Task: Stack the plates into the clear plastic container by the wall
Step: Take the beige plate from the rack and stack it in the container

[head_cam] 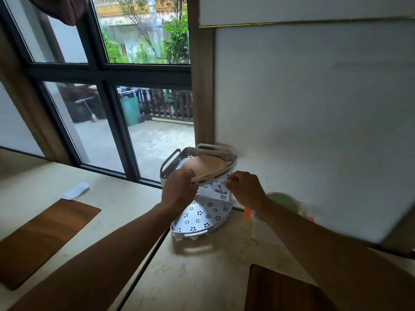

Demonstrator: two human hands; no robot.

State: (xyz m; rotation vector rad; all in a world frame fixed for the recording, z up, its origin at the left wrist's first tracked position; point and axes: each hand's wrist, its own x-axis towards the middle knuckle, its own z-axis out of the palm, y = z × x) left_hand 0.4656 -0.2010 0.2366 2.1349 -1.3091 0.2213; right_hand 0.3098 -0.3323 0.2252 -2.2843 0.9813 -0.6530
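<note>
A white two-tier corner rack [231, 158] stands on the counter in the corner by the window and wall. A tan plate [207, 164] lies in its top tier. My left hand [178, 189] grips the plate's near rim at the tier's front left. My right hand [244, 189] is at the tier's front right, fingers curled at the rim by a paper label [213, 189]. The lower tier [202, 218], perforated with flower holes, holds nothing. A green plate [284, 202] lies blurred behind my right wrist.
Dark wooden boards sit inset in the pale counter at left [42, 239] and bottom right [280, 290]. A small white object [76, 190] lies near the left board. A white cabinet [314, 108] hangs close above right. An orange item [247, 213] is by the green plate.
</note>
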